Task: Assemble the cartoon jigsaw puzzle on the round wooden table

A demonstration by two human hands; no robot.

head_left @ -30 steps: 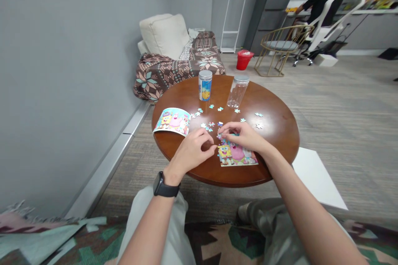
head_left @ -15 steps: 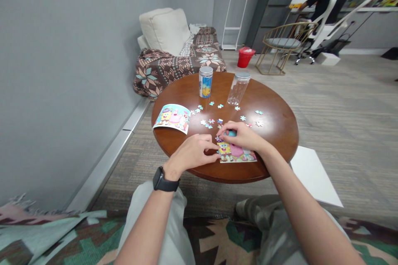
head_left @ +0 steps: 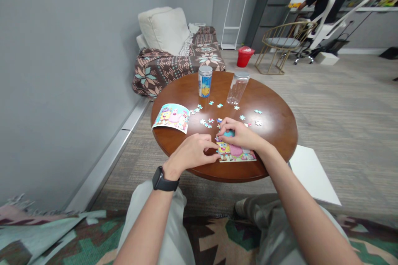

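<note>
A partly assembled cartoon puzzle [head_left: 238, 154] lies near the front edge of the round brown table [head_left: 270, 103]. My left hand [head_left: 194, 151], with a black watch on the wrist, rests at the puzzle's left edge, thumb and fingers apart. Over the puzzle's upper left part, my right hand [head_left: 238, 133] has its fingers pinched; whatever is between the fingertips is too small to make out. Several loose pieces [head_left: 242, 117] are scattered behind the hands. To the left lies a curved picture sheet [head_left: 172, 117] with the same cartoon figures.
At the table's back stand a lidded jar with a blue label [head_left: 205, 83] and a clear jar [head_left: 238, 88]. A white board [head_left: 314, 174] is low at the right. Beyond are a red bin [head_left: 245, 56], a gold-framed chair [head_left: 282, 42] and a person [head_left: 328, 0].
My right hand has shifted very slightly over the upper left of the puzzle. My left hand stays at the puzzle's left edge.
</note>
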